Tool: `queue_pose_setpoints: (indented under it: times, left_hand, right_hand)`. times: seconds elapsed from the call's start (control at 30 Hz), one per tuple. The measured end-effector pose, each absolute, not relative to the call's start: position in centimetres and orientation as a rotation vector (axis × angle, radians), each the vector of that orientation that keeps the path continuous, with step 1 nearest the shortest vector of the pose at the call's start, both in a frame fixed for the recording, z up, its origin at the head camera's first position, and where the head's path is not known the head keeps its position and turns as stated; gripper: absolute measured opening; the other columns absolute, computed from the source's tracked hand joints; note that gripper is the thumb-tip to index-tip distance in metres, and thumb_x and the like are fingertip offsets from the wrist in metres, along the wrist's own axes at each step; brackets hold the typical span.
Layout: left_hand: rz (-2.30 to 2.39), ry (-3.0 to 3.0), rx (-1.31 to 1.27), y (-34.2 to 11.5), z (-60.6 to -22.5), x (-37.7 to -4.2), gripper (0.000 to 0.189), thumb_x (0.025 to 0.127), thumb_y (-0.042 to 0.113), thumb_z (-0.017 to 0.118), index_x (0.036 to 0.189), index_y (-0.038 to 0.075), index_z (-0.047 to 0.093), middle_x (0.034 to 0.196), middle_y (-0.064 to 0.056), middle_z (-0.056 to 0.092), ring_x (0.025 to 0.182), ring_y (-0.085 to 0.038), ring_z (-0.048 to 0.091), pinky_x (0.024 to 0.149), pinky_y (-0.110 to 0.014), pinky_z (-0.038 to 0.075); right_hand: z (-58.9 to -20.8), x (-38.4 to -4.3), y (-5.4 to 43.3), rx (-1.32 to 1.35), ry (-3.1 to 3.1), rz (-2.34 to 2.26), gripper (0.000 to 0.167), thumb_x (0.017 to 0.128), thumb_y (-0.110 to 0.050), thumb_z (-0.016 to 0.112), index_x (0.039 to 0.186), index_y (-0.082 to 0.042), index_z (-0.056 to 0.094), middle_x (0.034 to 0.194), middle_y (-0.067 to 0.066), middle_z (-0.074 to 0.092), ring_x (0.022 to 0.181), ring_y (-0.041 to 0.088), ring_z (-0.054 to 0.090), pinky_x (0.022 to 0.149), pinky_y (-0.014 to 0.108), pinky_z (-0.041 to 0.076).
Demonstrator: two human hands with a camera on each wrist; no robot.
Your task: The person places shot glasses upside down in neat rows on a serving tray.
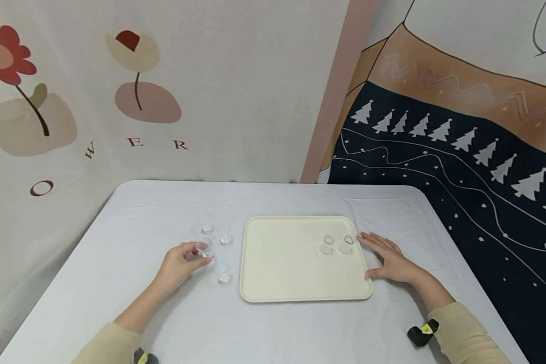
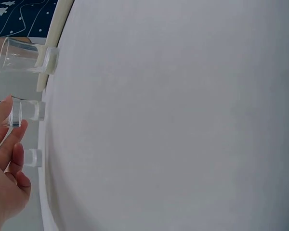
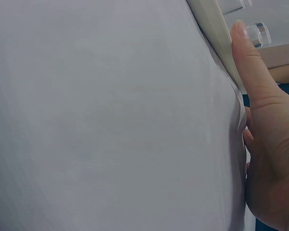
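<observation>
My left hand [image 1: 178, 263] pinches a small clear shot glass [image 1: 203, 246] between thumb and fingers, rim upward, left of the tray. Three more clear glasses stand upright around it: one farther back [image 1: 207, 225], another nearer the tray [image 1: 225, 236] and one in front [image 1: 224, 274]. The front glass [image 2: 26, 57] also shows large in the left wrist view. On the cream tray [image 1: 291, 263], two shot glasses [image 1: 328, 245] [image 1: 348, 245] stand upside down near its right side. My right hand [image 1: 391, 260] has its fingers extended, thumb and fingertips touching the tray's right edge.
A white cloth [image 1: 300, 328] covers the table. Behind it hangs a pale curtain [image 1: 245, 101] with flower prints, and at the right a dark printed cloth [image 1: 418, 202]. Black wrist devices [image 1: 422, 333] sit at both sleeves.
</observation>
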State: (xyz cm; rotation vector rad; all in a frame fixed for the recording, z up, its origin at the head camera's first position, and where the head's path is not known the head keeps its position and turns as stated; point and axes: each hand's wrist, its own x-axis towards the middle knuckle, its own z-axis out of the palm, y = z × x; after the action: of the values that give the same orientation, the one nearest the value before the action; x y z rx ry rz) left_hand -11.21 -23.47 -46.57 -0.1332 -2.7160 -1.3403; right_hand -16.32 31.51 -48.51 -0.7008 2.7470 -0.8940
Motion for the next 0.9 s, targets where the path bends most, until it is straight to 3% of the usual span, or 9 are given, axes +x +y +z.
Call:
queue_pose_setpoints:
  times: [0.23,0.37,0.6,0.9]
  left_hand:
    - [-1.361,-2.659,-0.118,-23.1,-45.7,-10.9,0.03,0.078,0.018,0.081,0.103,0.006,0.071,0.087,-0.004,0.06,0.085,-0.022,0.05,0.08,-0.04,0.041]
    - [-1.368,-2.611,-0.138,-22.5,-45.1,-10.8,0.029,0.077,0.015,0.082,0.103,0.008,0.071,0.087,-0.003,0.061,0.085,-0.019,0.05,0.082,-0.038,0.04]
    - [-1.33,-2.509,-0.203,-20.9,-43.7,-10.7,0.028,0.074,0.006,0.082,0.099,0.006,0.072,0.082,-0.002,0.061,0.079,-0.016,0.05,0.072,-0.03,0.036]
    - [-1.381,-2.459,-0.293,-19.1,-42.7,-10.8,0.031,0.073,0.004,0.082,0.102,0.007,0.072,0.084,-0.001,0.06,0.079,-0.02,0.047,0.069,-0.029,0.035]
  right_hand:
    - [-48.6,-16.5,31.7,-0.711,2.752,-0.882,0.097,0.067,-0.046,0.081,0.148,-0.018,0.036,0.153,0.018,0.026,0.139,0.043,0.012,0.105,0.063,0.002]
    - [-48.6,-16.4,31.8,-0.712,2.747,-0.89,0.096,0.067,-0.046,0.081,0.148,-0.017,0.037,0.153,0.019,0.026,0.139,0.044,0.012,0.105,0.064,0.002]
    - [-48.6,-16.3,31.7,-0.714,2.747,-0.898,0.096,0.067,-0.045,0.081,0.148,-0.017,0.037,0.153,0.018,0.026,0.139,0.044,0.012,0.105,0.063,0.002]
    - [-48.7,-16.3,31.7,-0.704,2.744,-0.9,0.097,0.067,-0.046,0.081,0.148,-0.017,0.036,0.153,0.018,0.026,0.139,0.044,0.012,0.105,0.064,0.001]
